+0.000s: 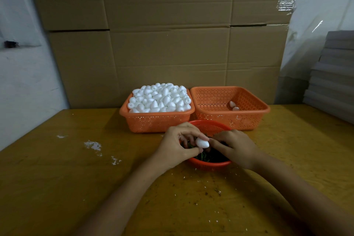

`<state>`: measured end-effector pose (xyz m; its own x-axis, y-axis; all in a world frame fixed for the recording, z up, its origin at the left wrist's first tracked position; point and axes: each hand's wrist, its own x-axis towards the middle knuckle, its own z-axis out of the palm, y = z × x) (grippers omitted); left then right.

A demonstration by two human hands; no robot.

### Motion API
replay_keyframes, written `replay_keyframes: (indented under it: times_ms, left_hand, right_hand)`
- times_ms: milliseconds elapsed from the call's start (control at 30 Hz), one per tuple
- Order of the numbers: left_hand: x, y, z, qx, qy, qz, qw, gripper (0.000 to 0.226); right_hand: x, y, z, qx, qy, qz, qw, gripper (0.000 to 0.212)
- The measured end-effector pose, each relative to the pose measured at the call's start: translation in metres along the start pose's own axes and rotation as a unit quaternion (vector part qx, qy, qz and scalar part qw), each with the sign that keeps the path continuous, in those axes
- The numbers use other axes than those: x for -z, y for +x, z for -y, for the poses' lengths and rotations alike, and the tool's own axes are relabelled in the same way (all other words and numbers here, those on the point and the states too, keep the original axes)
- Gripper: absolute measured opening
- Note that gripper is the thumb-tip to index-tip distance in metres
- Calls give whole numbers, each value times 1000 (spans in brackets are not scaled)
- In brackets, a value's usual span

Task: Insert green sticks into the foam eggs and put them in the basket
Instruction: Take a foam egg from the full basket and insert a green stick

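My left hand [177, 144] pinches a white foam egg [202, 142] above a round red basket [209, 165] that holds dark green sticks [207, 156]. My right hand [234, 147] meets the egg's right end with curled fingertips; whether it pinches a stick is hidden. Behind, a left orange basket [155, 120] is heaped with foam eggs [160, 98]. The right orange basket [249, 119] contains two eggs [234, 106].
All baskets stand on a yellow-brown wooden table [76, 168] with white foam crumbs [93, 145] at left and specks in front. Cardboard sheets [162, 34] form the back wall. Grey stacked boards [333, 74] lie at the far right.
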<state>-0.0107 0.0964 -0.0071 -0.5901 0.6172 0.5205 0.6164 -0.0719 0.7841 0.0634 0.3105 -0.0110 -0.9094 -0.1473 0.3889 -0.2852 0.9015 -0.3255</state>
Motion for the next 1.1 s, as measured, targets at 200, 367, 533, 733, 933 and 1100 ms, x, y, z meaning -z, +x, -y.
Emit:
replay_keyframes:
  times_ms: [200,367,533,733,933,1100]
  left_hand:
    - [0,0,2,7,5,2,1000,29]
    - [-1,0,4,13,7,3,1000,32]
    - [0,0,4,12,3,6,1000,33]
    - [0,-1,2,11,12,4,1000,34]
    - [0,-1,3,10,15,3,1000,32]
    - [1,-1,5,7,14,6,1000,31]
  right_hand:
    - [-1,0,1,4,6,-11,1000,37]
    - [0,-1,1,-7,9,-9,1000,40]
    - [2,-1,1,-12,2,9,1000,35]
    - [2,-2,2,-12,4,12,1000,34]
    - [0,-1,0,1,7,-2,1000,42]
    - [-2,-1,0,13,18,-16,1000,36]
